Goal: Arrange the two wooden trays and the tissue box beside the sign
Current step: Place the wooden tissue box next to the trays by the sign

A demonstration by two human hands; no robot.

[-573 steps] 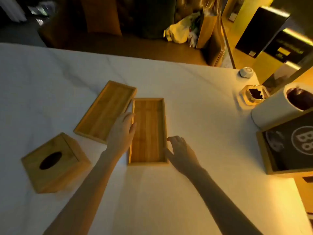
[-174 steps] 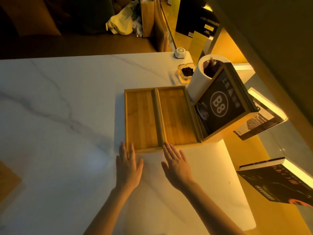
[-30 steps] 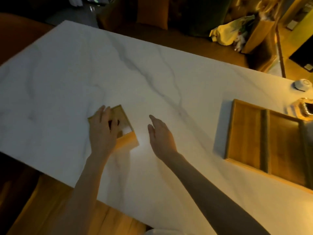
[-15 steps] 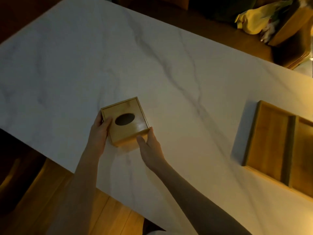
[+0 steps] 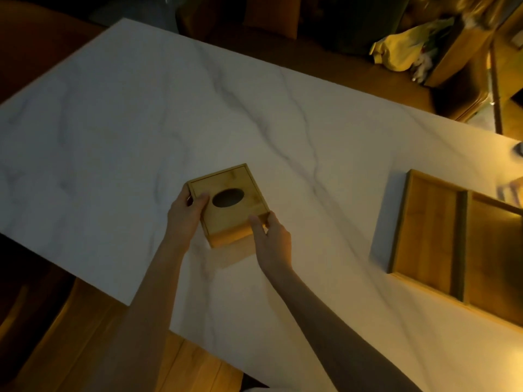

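**Ann:** Dim amber light over a white marble bench [image 5: 254, 114] with grey veins, seen from the head camera; dark seating and a crumpled yellow bag [image 5: 402, 52] sit behind its far edge.

**Ben:** And right in the middle, the tissue box [image 5: 229, 205], wooden, oval opening facing up, turned at a slant to the bench edge.

**Ann:** Left hand [image 5: 184, 219] is curled round the box's left side, thumb lying on the top panel just beside the oval, fingers wrapped out of sight down the side.

**Ben:** Right hand [image 5: 273, 241] has the near right corner, thumb pressed on the front face, fingers bent round the right side. So the box sits squarely between the two hands, gripped by both.

**Ann:** Is it lifted or resting? A shadow falls below its near edge, but I can't tell.

**Ben:** Over to the right, well apart from the box, the two wooden trays [image 5: 433, 233] lie flat, long sides touching, the farther one cut off by the frame.

**Ann:** Beyond them, only a blurred smear at the edge.
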